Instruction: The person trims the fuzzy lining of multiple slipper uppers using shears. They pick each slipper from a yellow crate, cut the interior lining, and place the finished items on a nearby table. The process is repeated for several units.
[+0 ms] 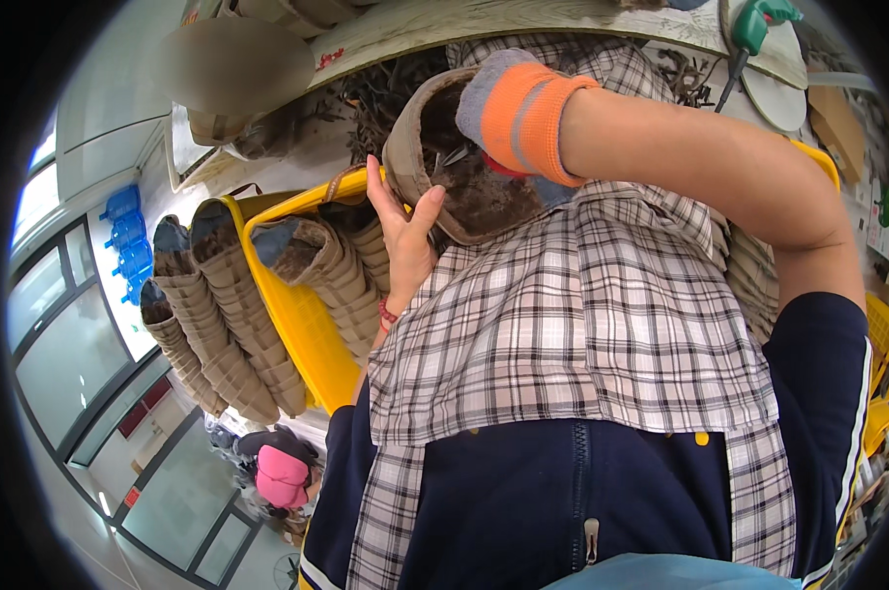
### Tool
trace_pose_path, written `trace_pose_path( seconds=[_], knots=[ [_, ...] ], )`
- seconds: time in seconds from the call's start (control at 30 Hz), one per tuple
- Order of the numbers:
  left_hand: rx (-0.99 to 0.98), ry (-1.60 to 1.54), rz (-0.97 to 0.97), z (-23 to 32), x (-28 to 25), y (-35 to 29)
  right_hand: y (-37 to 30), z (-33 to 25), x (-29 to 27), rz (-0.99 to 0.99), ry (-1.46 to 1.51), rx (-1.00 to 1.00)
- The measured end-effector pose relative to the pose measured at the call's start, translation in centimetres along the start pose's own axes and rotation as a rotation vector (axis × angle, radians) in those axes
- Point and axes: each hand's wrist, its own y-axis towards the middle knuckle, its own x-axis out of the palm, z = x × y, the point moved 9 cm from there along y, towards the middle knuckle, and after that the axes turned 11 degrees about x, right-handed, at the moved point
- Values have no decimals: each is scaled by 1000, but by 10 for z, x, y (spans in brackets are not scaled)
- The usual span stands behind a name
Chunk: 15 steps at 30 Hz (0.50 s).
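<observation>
A beige tube-shaped boot shaft (402, 147) with dark brown fuzzy lining is tilted in front of my chest, its wide opening toward me. My left hand (405, 236), bare, holds it at the left rim, thumb at the edge and forefinger stretched along the outside. My right hand (513, 113), in a grey and orange glove, reaches into the opening with its fingers closed on red-handled scissors (451, 157). Only the metal blades and a bit of red show; the glove hides the rest.
Stacks of similar beige shafts (233, 305) stand at the left, some inside a yellow crate (302, 305). A pale wooden shelf (523, 31) crosses the far side, with a green glue gun (759, 25) at its right. A person in a pink cap (282, 477) is at lower left.
</observation>
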Motion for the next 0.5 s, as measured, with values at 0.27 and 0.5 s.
trace_pose_path(
  seconds=[0.27,0.5],
  knots=[
    [-67,-85,31,0,1,1,-55,64,-23,118,163,300],
    [-243,-28,101,3,-5,22,-93,91,-1,217,270,494]
  ],
)
